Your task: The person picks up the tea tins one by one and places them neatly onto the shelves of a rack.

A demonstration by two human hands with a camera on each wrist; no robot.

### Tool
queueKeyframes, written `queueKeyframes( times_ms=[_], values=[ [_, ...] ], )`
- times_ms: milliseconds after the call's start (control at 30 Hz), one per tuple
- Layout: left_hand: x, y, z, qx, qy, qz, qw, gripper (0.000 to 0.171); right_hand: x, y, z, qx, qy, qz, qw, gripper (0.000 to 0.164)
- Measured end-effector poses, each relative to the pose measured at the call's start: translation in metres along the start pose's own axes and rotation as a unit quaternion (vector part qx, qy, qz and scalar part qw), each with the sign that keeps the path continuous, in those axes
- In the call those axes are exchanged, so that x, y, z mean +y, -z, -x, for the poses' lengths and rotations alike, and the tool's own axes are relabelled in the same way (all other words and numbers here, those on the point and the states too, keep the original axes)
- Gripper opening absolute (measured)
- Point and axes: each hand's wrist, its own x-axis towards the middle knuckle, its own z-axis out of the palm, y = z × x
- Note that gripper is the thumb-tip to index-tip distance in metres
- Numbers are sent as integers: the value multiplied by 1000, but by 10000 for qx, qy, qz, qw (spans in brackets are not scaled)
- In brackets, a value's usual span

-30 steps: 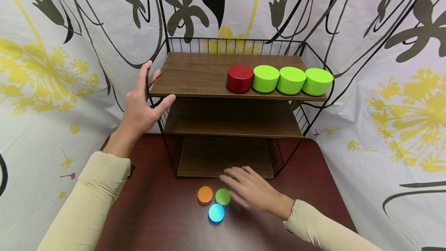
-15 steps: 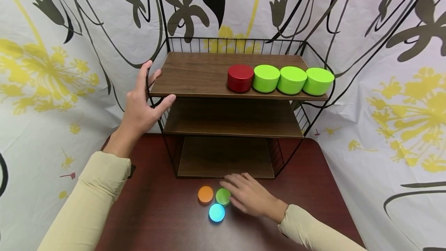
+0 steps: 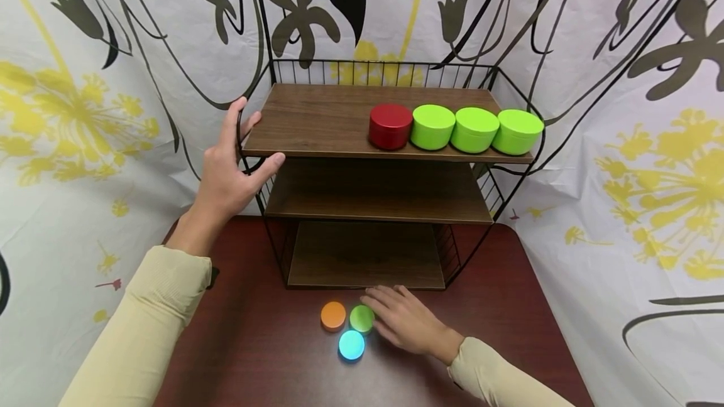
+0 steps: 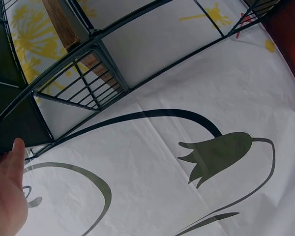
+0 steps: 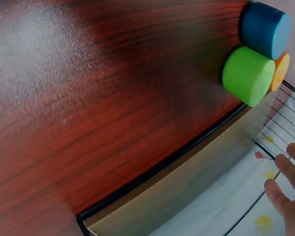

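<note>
My left hand (image 3: 223, 174) holds the left side of the wire-framed shelf rack (image 3: 294, 121), fingers round the side frame and thumb at the front edge of the top board. My right hand (image 3: 410, 322), fingers loosely extended, hovers beside a small round green jar (image 3: 361, 317) on the table and holds nothing. The green jar stands close against a blue jar (image 3: 351, 345), with an orange jar (image 3: 333, 315) to its left. In the right wrist view the fingers (image 5: 284, 169) are apart from the jars.
On the top board a red jar (image 3: 390, 127) and three light green jars (image 3: 432, 127) stand in a row toward the right. Below are the middle board (image 3: 373, 190) and bottom board (image 3: 364, 256). Patterned cloth (image 3: 633, 206) surrounds the dark red table (image 3: 243, 331).
My right hand has shifted slightly down toward the person, staying beside the green jar. The left hand and the jars keep their places.
</note>
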Motion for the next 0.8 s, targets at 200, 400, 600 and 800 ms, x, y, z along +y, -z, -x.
queueKeyframes(
  times_ms=[200, 400, 600, 800],
  values=[
    [0, 0, 0, 10, -30, 39, 10000, 84, 1, -11, 1, -51, -32, -75, 10000, 51],
    [0, -1, 0, -6, 10, 20, 10000, 85, 1, -19, 3, -238, -113, -80, 9996, 50],
    [0, 0, 0, 38, -31, 19, 10000, 84, 1, -25, 3, -255, -141, -99, 9995, 49],
    [-1, 0, 0, 55, -71, -1, 10000, 84, 0, -30, 3, -368, -188, -6, 9991, 49]
  ],
)
